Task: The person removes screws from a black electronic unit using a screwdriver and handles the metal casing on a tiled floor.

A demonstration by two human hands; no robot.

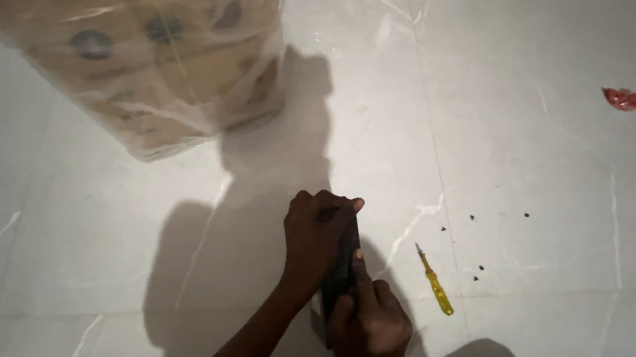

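Both my hands grip a flat dark slab-like device [341, 266] held on edge above the white marble floor. My left hand [316, 238] wraps over its upper end, fingers curled across the top. My right hand [370, 324] holds the lower end, with the thumb pressed along the device's edge. A small screwdriver [434, 281] with a yellow handle lies on the floor just right of my hands. Several tiny dark screws [477, 270] are scattered on the tile beyond it.
A large cardboard box wrapped in clear plastic [152, 58] stands at the upper left. A crumpled red scrap [625, 98] lies at the far right. My arms cast dark shadows on the floor [534, 140].
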